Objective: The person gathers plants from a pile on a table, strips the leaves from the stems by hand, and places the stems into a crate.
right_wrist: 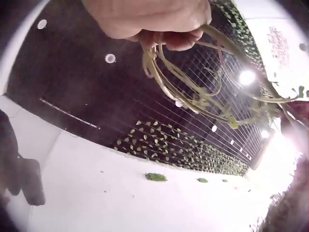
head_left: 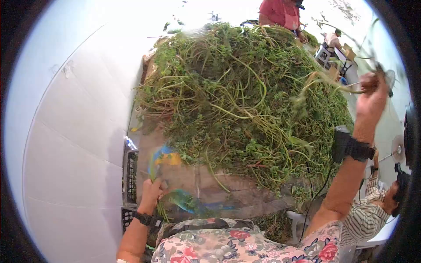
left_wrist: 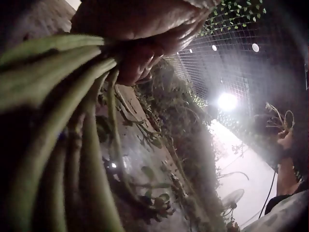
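Observation:
My left hand (head_left: 151, 193) grips a small bunch of green stems (left_wrist: 89, 164) low over the near left of the table, close to my body. In the left wrist view the thick stems fan out from beneath the curled fingers. Raised high at the right, my right hand (head_left: 372, 98) holds several long, thin stems (right_wrist: 183, 96), which loop and trail from its curled fingers. Parts of these stems are blurred in the head view. A big heap of tangled leafy greens (head_left: 237, 101) covers most of the table between and beyond the hands.
Dark plastic crates (head_left: 131, 175) stand along the table's left edge, beside a pale wall (head_left: 74, 131). A person in a striped shirt (head_left: 368, 210) is close on the right. Another in a red top (head_left: 280, 15) stands behind the heap. A cable (head_left: 322, 190) runs down near my right arm.

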### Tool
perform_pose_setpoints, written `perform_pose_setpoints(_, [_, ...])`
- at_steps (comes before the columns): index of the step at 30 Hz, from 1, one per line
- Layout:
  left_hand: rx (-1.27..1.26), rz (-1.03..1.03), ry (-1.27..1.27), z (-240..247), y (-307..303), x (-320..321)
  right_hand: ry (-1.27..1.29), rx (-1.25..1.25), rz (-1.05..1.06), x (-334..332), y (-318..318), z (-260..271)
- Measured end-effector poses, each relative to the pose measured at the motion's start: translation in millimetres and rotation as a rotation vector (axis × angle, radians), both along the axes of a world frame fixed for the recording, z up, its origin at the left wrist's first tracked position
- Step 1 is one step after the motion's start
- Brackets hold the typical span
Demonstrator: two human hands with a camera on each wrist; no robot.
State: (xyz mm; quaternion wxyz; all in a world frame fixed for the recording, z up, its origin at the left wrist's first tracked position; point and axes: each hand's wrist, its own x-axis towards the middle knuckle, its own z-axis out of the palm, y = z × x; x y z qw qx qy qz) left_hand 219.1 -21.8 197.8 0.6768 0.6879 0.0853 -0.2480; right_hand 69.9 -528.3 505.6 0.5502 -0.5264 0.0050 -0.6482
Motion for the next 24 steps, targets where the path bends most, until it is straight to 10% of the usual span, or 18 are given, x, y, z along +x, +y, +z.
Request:
perform_pose_setpoints(8, [0.133, -0.149, -0.131, 12.6, 15.7, 1.8, 0.357, 0.095, 0.474, 7.7, -4.4, -94.0])
perform_pose_setpoints(13, [-0.148, -0.15, -0.001, 29.7, 44.1, -3.1, 0.632, -0.175, 0.033, 40.9, 121.7, -134.6])
perform_pose_setpoints(16, [-0.179, -0.037, 0.014, 56.2, 67.7, -6.8, 0.975, -0.58, 0.1, 55.8, 136.1, -163.8])
perform_pose_setpoints(18, [-0.318, 0.063, -0.051, 57.0, 96.7, -3.3, 1.228, -0.277, 0.481, 69.7, 159.5, -168.0])
perform_pose_setpoints(24, [-0.136, 0.585, -0.169, 37.4, 207.7, -17.5, 1.47, -0.45, 0.298, 92.0, 142.1, -251.0])
